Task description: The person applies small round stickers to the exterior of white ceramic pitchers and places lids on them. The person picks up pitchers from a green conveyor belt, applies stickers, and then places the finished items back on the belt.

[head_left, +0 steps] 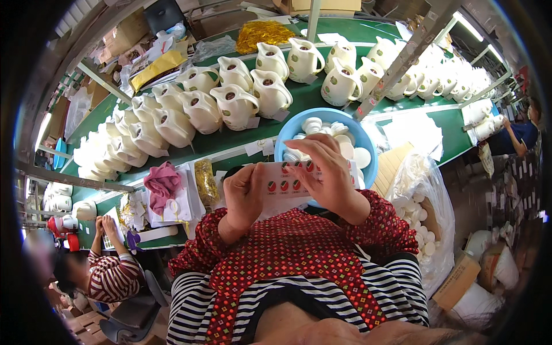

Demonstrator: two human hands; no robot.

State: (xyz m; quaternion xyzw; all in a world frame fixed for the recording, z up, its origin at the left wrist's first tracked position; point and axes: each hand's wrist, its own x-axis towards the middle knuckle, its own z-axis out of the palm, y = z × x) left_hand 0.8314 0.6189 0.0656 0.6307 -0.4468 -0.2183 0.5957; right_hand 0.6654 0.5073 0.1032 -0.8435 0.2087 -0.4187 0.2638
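In front of my chest is a pale sheet of small red and green oval stickers (284, 186). My left hand (242, 192) is closed on the sheet's left end, thumb and fingers pinching it. Over the sheet's right part lies my right hand (332, 181), its fingers stretched toward the left and spread apart. The right thumb reaches across the stickers and seems to touch them. Part of the sheet is hidden behind that hand. Just beyond my hands, a light blue basin (373, 164) holds white round lids (362, 157).
Cream jugs (231, 107) stand in rows on the green conveyor (230, 146). A pink cloth (163, 187) lies on papers to the left. At right, a clear bag (440, 224) holds white round pieces. Co-workers sit at far left (115, 276) and far right (520, 135).
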